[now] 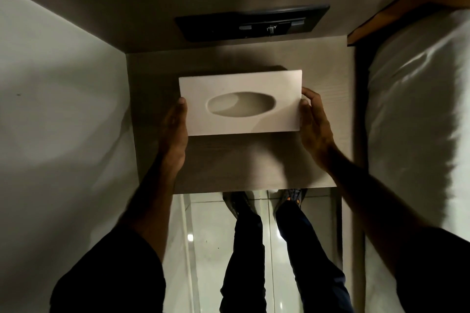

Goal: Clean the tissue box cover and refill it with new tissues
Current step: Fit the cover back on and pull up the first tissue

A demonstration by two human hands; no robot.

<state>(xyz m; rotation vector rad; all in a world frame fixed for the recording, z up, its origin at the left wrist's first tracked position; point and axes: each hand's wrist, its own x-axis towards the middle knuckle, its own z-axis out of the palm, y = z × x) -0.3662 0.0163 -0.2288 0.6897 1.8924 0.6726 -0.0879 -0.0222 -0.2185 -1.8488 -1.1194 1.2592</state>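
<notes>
— While both hands grip only the ends of the cover (241, 103), what worries you most?

— A slip. The left hand (174, 132) lies flat against the left end, thumb tip on the top edge; the right hand (314, 124) presses the right end, fingers curled round its far corner. It looks like a squeeze between two palms, with nothing seen under it. If either palm eases off, I judge the cover would drop onto the shelf (254, 162) below.

— Is it touching the shelf?

— I cannot tell. It sits over the shelf's middle, with a dark shadow behind its far edge, so it may be lifted a little or just resting.

— Anything else that could go wrong?

— The space is tight: wall (63, 84) on the left, bedding (419, 109) on the right, a dark panel (251, 21) on the wall behind. A wide swing while turning it over could knock a corner. The light is dim too, so dirt could be missed.

— Which way does it point?

— Its oval opening (241, 105) faces up toward the camera. The long axis runs left to right, hand to hand, with the right end tipped slightly away. No tissue shows in the opening; I judge it unfilled.
</notes>
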